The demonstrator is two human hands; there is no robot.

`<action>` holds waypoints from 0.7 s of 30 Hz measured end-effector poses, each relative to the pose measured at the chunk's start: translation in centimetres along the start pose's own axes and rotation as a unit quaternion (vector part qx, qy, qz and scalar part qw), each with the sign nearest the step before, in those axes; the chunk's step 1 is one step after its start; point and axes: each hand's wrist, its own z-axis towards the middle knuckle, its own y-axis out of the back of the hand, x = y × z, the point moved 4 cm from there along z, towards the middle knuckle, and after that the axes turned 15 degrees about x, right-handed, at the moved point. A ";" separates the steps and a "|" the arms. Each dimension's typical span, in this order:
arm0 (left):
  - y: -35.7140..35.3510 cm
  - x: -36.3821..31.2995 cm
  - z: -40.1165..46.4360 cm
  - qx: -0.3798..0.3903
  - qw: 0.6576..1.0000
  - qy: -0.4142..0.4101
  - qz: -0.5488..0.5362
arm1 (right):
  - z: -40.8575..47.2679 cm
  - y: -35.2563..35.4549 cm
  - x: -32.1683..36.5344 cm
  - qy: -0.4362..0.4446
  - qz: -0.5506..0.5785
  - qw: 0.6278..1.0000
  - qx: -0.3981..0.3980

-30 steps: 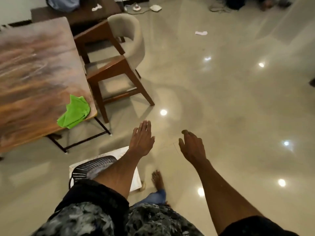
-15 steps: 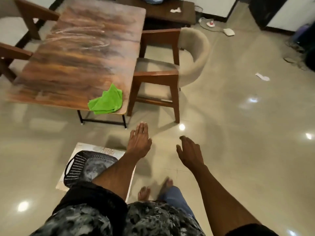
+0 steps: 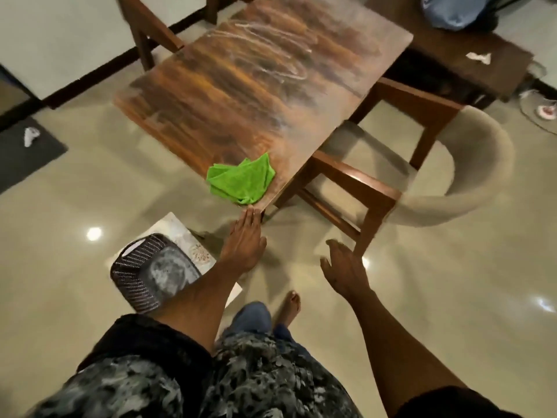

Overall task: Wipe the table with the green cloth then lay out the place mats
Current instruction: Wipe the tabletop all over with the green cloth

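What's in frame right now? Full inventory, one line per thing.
table: 1, brown wood with pale streaks, centre
green cloth: 1, bright green, crumpled at table's near corner
chairs: at least 2, brown wood; beige-backed one right of table, another partly seen at the far side
basket: 1, dark mesh, on floor at left
side table: 1, dark, upper right
blue bag: 1, on side table
left hand: 1, fingers straight, tips near table corner
right hand: 1, relaxed, holds nothing
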 end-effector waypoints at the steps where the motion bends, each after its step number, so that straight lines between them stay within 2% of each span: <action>1: -0.2 0.4 0.2 0.005 1.000 0.014 -0.020 | 1.8 0.6 0.1 0.019 -0.010 1.000 0.010; 8: -3.0 3.9 1.1 0.001 0.988 0.117 -0.104 | 11.5 3.9 7.7 0.156 -0.094 0.980 0.081; 13: -2.3 5.6 3.7 0.003 0.966 0.185 -0.181 | 16.5 4.8 11.7 0.226 -0.149 0.956 0.115; 16: -1.2 6.3 6.3 -0.026 0.946 0.208 -0.248 | 19.5 5.7 13.4 0.259 -0.169 0.941 0.136; 21: -0.4 7.9 10.2 -0.125 0.906 0.240 -0.325 | 25.6 4.0 17.6 0.327 -0.163 0.924 0.110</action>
